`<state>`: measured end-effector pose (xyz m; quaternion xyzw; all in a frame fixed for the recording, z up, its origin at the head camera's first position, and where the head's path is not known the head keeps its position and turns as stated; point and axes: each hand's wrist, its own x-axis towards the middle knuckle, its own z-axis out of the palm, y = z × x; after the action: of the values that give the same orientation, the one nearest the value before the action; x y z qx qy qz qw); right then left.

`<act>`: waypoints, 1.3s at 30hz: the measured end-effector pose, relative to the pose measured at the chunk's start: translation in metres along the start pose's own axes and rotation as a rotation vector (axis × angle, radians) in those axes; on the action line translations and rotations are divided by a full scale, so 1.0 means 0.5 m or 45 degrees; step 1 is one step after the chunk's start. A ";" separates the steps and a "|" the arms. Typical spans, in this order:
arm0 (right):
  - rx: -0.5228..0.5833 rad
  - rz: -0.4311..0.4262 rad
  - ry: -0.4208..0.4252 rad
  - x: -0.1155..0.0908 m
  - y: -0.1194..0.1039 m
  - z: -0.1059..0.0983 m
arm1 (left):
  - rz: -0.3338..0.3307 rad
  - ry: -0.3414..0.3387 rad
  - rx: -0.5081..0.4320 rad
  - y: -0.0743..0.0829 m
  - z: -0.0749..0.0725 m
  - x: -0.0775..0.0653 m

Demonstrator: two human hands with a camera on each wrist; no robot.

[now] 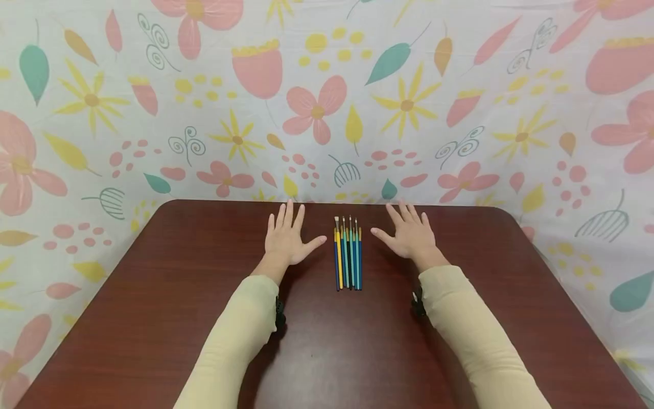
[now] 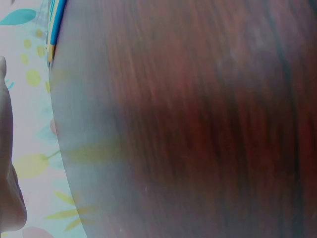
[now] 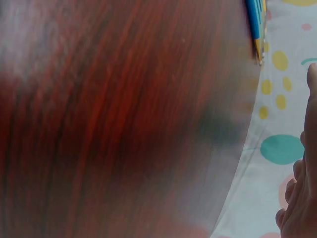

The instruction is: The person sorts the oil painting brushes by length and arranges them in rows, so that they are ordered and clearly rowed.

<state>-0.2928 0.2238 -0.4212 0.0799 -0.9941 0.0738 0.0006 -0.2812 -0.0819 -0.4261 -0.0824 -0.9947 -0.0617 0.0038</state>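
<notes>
Several paintbrushes (image 1: pixel 348 258) lie side by side on the dark wooden table, bristles toward the far edge. Their handles are blue, teal and black, and one is yellow. To their left my left hand (image 1: pixel 287 238) is spread, palm down, its thumb pointing at the brushes. My right hand (image 1: pixel 410 234) is spread the same way on their right side. Neither hand holds anything. In the left wrist view, part of the left hand (image 2: pixel 7 163) shows at the left edge, with brush tips (image 2: pixel 51 49) above. The right wrist view catches the right hand (image 3: pixel 301 183) at its right edge.
The reddish-brown table (image 1: pixel 327 352) has rounded far corners. Right behind its far edge hangs a white curtain (image 1: pixel 327 159) printed with flowers and leaves, which also runs along both sides. A dark wrist device (image 1: pixel 419 304) sits under the right cuff, another (image 1: pixel 279 315) under the left.
</notes>
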 end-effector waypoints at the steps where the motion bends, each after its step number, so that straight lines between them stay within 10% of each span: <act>1: 0.008 -0.005 -0.005 0.001 -0.003 0.001 | -0.001 -0.004 -0.005 0.002 0.001 0.000; 26: 0.662 0.000 -0.046 -0.007 -0.057 0.019 | 0.019 -0.018 -0.309 0.070 0.031 -0.015; 39: 1.125 0.169 -0.247 -0.011 -0.072 0.032 | -0.039 -0.039 -0.806 0.094 0.038 -0.022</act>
<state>-0.2816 0.1874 -0.4317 0.0152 -0.8657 0.4829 -0.1313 -0.2628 -0.0354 -0.4392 -0.0654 -0.9272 -0.3669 -0.0378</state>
